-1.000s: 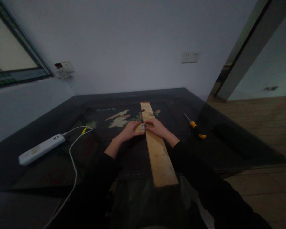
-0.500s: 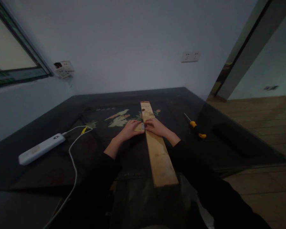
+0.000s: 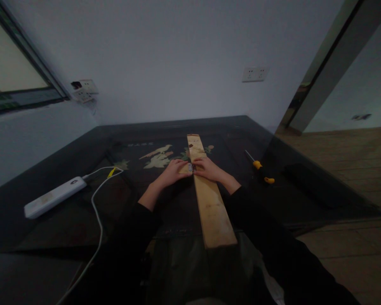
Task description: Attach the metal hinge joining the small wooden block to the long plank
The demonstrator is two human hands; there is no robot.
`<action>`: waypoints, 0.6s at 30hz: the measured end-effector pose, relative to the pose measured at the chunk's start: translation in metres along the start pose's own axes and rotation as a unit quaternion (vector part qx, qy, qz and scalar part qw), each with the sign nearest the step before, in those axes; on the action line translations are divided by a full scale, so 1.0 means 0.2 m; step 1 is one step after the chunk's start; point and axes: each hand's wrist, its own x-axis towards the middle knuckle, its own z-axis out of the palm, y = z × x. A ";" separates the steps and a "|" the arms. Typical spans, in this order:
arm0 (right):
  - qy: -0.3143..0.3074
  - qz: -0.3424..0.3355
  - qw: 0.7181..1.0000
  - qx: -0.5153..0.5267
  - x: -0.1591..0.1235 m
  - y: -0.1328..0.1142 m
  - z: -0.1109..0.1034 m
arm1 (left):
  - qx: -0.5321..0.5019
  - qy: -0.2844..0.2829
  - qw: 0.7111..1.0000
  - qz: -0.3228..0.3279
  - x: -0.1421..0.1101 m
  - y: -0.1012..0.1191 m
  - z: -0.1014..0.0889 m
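Observation:
A long wooden board (image 3: 214,209) lies lengthwise before me, its near end jutting past the table edge. Against its left side, my left hand (image 3: 170,173) grips a small wooden block (image 3: 184,169) between thumb and fingers. A small metal hinge (image 3: 190,167) sits where block and board meet, partly covered by fingertips. My right hand (image 3: 208,169) rests across the board, thumb and fingers closed at the hinge's right leaf. To the right, apart from both hands, lies a screwdriver (image 3: 259,167) with a yellow and black handle.
The dark table (image 3: 165,203) has a bird-and-flower picture (image 3: 158,156) on its top. A white power strip (image 3: 55,197) lies at left, its cable (image 3: 98,218) running over the near edge. Behind stands a wall with a socket plate (image 3: 254,74).

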 end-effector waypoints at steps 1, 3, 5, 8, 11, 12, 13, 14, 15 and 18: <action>-0.001 0.000 1.000 -0.001 0.00 0.00 0.00 | -0.001 0.000 1.000 -0.002 0.00 0.00 0.00; -0.004 0.001 1.000 -0.002 0.00 0.00 0.00 | -0.001 -0.003 1.000 -0.004 0.00 0.00 0.00; -0.006 0.003 1.000 -0.003 0.00 0.00 0.00 | 0.000 -0.010 1.000 -0.005 0.00 0.00 0.00; -0.008 0.005 1.000 -0.003 0.00 0.00 0.01 | 0.003 -0.015 1.000 -0.006 0.00 0.01 -0.01; -0.004 0.006 1.000 -0.001 0.00 0.00 0.01 | 0.005 -0.008 1.000 0.002 0.00 0.02 -0.02; -0.001 0.007 1.000 0.000 0.00 0.00 0.01 | 0.006 -0.005 1.000 0.006 0.00 0.02 -0.02; 0.002 0.008 1.000 0.002 0.00 0.00 0.01 | 0.007 -0.002 1.000 0.010 0.00 0.03 -0.02; 0.005 0.008 1.000 0.004 0.00 0.00 0.01 | 0.010 0.001 1.000 0.013 0.00 0.02 -0.02; 0.007 0.007 1.000 0.007 0.00 0.00 0.01 | 0.013 0.005 1.000 0.015 0.00 0.02 -0.02; 0.015 0.006 1.000 0.016 0.00 0.00 0.01 | 0.023 0.009 0.999 0.023 0.00 0.02 -0.03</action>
